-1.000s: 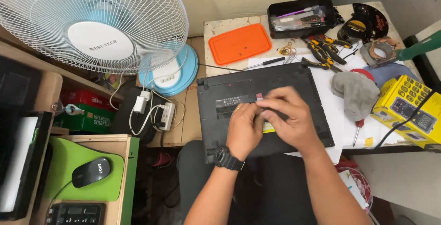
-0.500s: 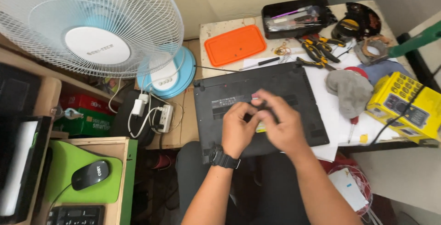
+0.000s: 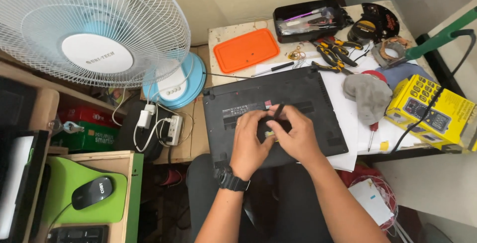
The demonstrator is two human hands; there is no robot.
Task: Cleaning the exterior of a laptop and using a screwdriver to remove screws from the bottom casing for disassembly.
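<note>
Pressing left hand (image 3: 251,141) flat on laptop (image 3: 271,114), right hand (image 3: 298,136) fingers pinching black tool (image 3: 278,110)

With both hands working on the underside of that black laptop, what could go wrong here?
The laptop overhangs the table edge toward the lap, so pressing might tip it. The thin dark tool in the right hand could slip and scratch the casing. The left hand sits close to that tip.
</note>
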